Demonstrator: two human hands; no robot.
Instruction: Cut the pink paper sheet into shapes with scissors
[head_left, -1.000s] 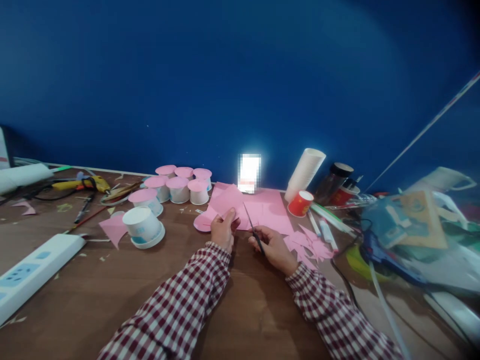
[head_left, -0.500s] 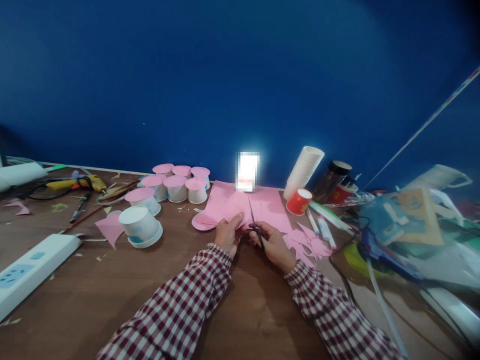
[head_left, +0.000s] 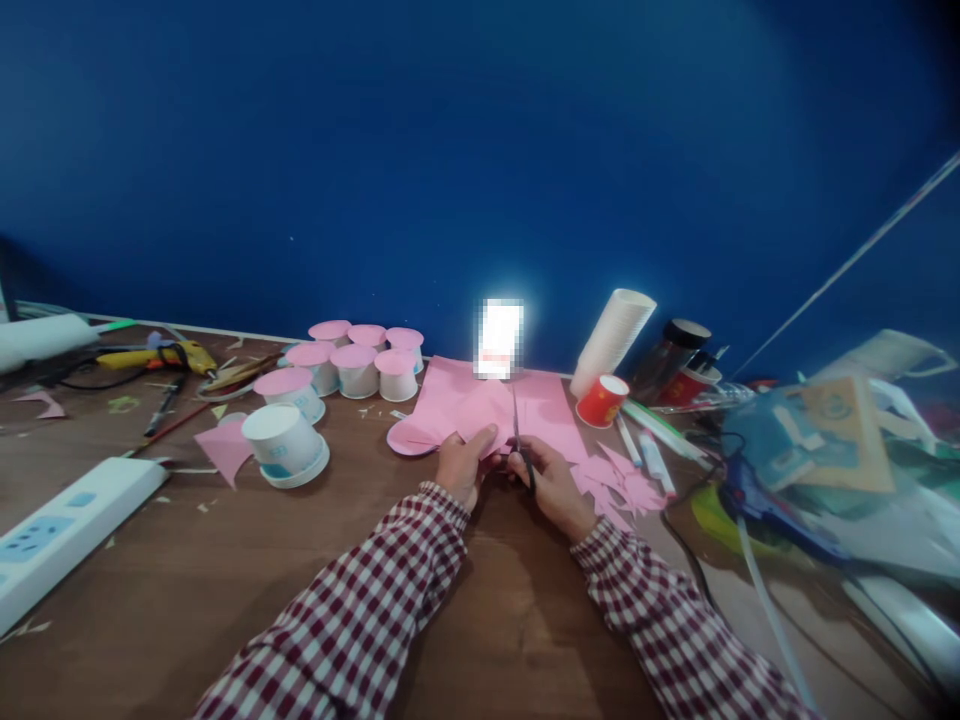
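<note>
My left hand (head_left: pixel 463 465) pinches a piece of pink paper (head_left: pixel 469 413) just above the wooden table (head_left: pixel 225 560). My right hand (head_left: pixel 551 485) is closed on small dark scissors (head_left: pixel 521 440), whose blades point up into the paper close to my left thumb. Both hands nearly touch at the table's middle. More pink sheets (head_left: pixel 544 405) lie flat behind them, and a pink paper disc (head_left: pixel 405 438) lies to the left.
Several upturned white cups with pink tops (head_left: pixel 356 362) stand at the back left, one white cup (head_left: pixel 281 440) nearer. Pink scraps (head_left: pixel 622 485), a red cup (head_left: pixel 602 402), a white cup stack (head_left: pixel 611 340), pens, a power strip (head_left: pixel 60 530), a glue gun (head_left: pixel 176 357) and clutter at right.
The scissors have swung upright and moved right into the pink paper. My two hands have come closer together, and the paper has shifted slightly right.
</note>
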